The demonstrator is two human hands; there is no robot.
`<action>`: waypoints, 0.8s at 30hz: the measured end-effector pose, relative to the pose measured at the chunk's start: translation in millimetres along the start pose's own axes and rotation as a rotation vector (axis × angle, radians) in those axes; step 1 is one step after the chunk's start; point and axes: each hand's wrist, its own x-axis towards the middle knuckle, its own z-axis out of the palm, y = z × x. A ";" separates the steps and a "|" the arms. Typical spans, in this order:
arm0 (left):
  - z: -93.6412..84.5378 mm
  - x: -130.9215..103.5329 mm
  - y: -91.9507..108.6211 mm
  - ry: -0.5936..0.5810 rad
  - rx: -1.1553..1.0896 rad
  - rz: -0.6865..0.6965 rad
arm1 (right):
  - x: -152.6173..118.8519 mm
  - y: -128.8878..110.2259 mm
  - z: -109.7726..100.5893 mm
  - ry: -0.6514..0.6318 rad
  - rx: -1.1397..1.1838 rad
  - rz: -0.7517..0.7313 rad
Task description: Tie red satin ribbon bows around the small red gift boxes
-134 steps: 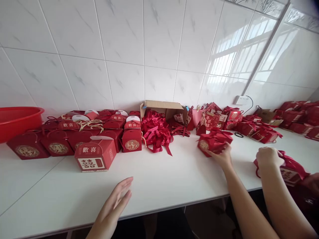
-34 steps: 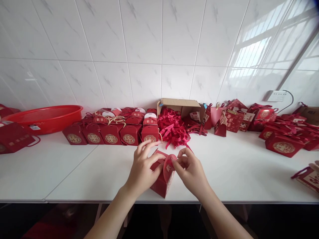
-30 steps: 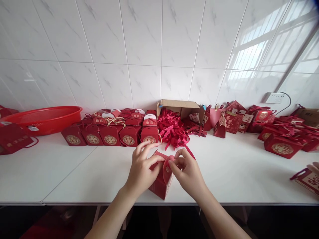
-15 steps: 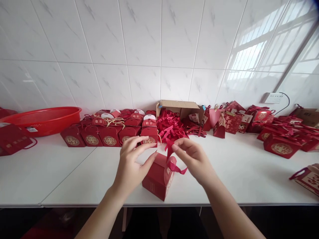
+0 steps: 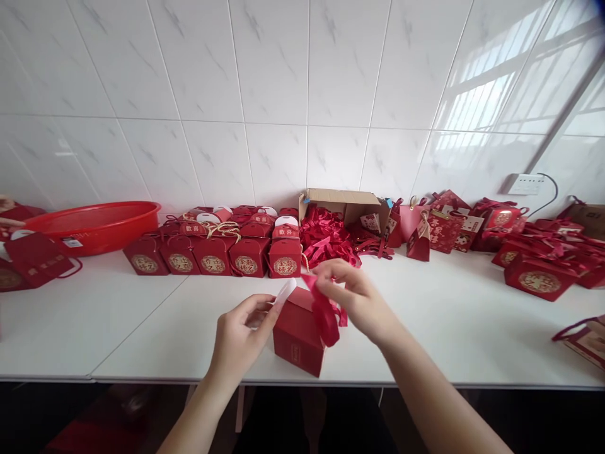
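Observation:
A red gift box (image 5: 299, 334) stands near the front edge of the white table, between my hands. At its left side, my left hand (image 5: 248, 325) pinches the box's white-lined top flap (image 5: 284, 294), fingers closed. Above the box's right side, my right hand (image 5: 347, 290) grips a red ribbon (image 5: 326, 315) between thumb and fingers. The ribbon hangs in a loop in front of the box's right end and hides part of it.
Behind are rows of red boxes (image 5: 215, 255), a pile of red ribbons (image 5: 326, 236) and a cardboard box (image 5: 345, 197). A red basin (image 5: 104, 227) stands left. More red boxes (image 5: 539, 280) sit right. Another person's hand (image 5: 7, 211) shows at the far left edge.
My left hand has closed on the flap, which now shows its white inside. The ribbon hangs lower across the box's right end. A person's hand has appeared at far left.

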 end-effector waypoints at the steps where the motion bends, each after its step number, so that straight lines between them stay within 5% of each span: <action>1: 0.3 -1.0 0.1 0.011 -0.004 -0.003 | 4.4 8.4 6.8 -0.021 -0.060 0.035; 7: 2.7 -8.4 0.2 0.017 -0.052 -0.024 | 13.7 38.5 25.7 -0.048 -0.240 0.163; 24: 7.6 -22.2 11.3 -0.010 -0.058 -0.003 | 21.2 40.4 27.5 -0.114 -0.269 0.135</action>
